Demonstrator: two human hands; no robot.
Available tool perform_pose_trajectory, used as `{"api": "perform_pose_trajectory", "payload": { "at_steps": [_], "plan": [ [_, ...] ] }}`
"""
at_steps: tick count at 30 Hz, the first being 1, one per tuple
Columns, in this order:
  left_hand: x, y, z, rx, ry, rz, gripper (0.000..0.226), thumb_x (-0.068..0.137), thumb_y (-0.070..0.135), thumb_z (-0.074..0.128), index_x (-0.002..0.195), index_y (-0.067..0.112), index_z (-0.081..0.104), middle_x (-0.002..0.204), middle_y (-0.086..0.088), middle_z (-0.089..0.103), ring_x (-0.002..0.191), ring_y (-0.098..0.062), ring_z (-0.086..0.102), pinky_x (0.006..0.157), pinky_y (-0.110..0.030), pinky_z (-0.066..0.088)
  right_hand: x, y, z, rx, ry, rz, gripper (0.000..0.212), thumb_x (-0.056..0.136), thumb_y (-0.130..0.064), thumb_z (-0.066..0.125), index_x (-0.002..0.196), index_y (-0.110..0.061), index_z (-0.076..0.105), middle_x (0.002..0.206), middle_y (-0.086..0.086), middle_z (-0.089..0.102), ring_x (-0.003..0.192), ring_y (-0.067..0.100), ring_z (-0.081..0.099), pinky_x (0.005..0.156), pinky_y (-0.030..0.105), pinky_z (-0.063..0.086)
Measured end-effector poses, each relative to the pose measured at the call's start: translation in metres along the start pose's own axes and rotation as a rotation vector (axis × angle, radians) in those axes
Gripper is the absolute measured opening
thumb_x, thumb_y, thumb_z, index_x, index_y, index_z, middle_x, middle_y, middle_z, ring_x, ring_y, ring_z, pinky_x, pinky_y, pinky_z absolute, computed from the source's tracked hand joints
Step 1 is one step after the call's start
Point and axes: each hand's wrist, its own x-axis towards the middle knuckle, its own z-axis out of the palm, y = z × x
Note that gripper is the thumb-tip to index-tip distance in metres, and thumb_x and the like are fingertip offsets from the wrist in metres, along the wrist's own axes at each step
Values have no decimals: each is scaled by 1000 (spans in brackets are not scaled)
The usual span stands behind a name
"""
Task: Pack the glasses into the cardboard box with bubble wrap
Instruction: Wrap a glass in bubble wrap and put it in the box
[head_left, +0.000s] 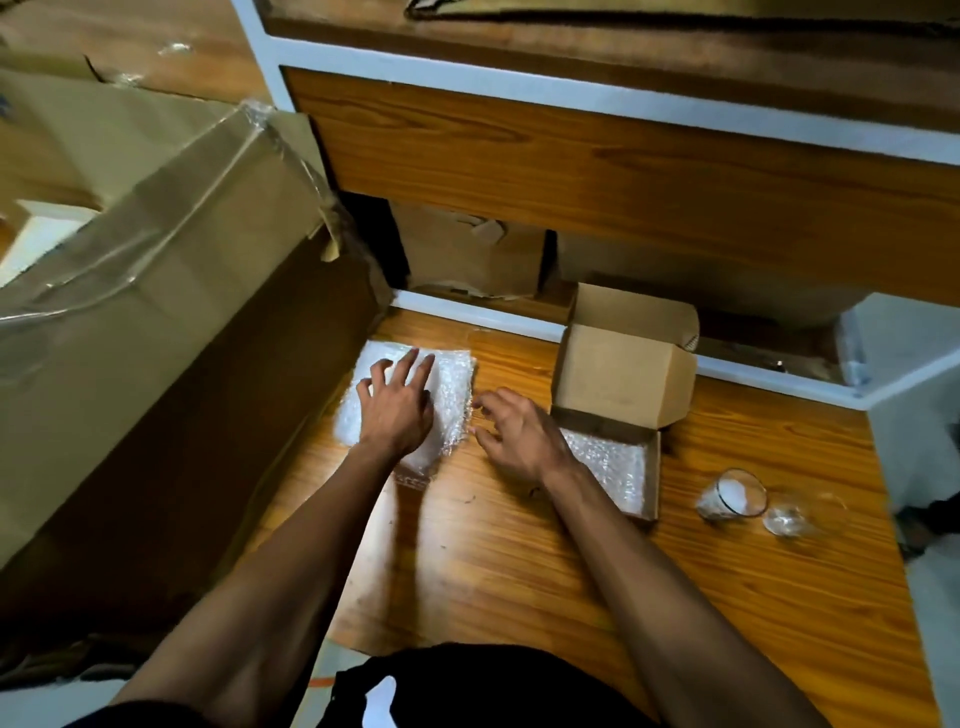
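Glass: two clear glasses (732, 500) lie on their sides at about 4 o'clock of the box, one beside the other, neither wrapped nor packed; one shows white inside, though what it is cannot be told.
Wrap: a bubble-wrap sheet (452, 384) lies flat on the wooden floor (519, 571) at 9 o'clock of the box, probably spread so a glass can be rolled in it.
Box: the small cardboard box (623, 384) stands open, lid up at 12 o'clock, its tray already lined with bubble wrap, likely as padding.
Left hand: the left hand (397, 410) presses the sheet with fingers spread and straight, gripping nothing, seemingly to flatten it.
Right hand: the right hand (514, 436) is at the sheet's 3 o'clock edge, fingers loosely bent; whether they pinch the edge cannot be told.
Around: a large taped carton (156, 312) leans at 9 o'clock of the sheet; a wooden cabinet (571, 156) stands at 12 o'clock.
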Motion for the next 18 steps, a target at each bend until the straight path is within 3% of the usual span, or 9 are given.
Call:
{"api": "perform_pose_trajectory", "payload": {
  "at_steps": [4, 9, 14, 18],
  "plan": [
    [21, -5, -6, 38, -44, 86, 59, 103, 41, 56, 159, 30, 40, 170, 2, 31, 149, -39, 26, 109, -58, 31, 19, -8, 7, -20, -61, 68, 50, 99, -40, 63, 144, -24, 51, 133, 2, 56, 110, 25, 60, 86, 41, 55],
    [31, -11, -10, -23, 49, 160, 30, 95, 35, 73, 124, 28, 66, 150, -1, 52, 139, -36, 37, 102, -55, 35, 34, -13, 17, -30, -106, 148, 59, 99, -41, 63, 151, -22, 42, 141, 4, 51, 120, 26, 57, 93, 40, 53],
    [32, -14, -12, -135, 143, 188, 17, 94, 27, 75, 106, 27, 63, 124, 7, 67, 133, -31, 42, 98, -52, 31, 43, -21, 19, 16, -89, 241, 75, 96, -43, 68, 158, -21, 32, 151, 5, 44, 131, 28, 52, 102, 42, 51],
    [33, -9, -26, -353, 129, 250, 19, 98, 34, 71, 114, 32, 61, 104, 16, 72, 120, -18, 54, 96, -47, 25, 51, -26, 17, 154, -19, 340, 83, 90, -46, 76, 157, -25, 33, 156, 1, 41, 136, 25, 48, 106, 46, 50]
  ]
}}
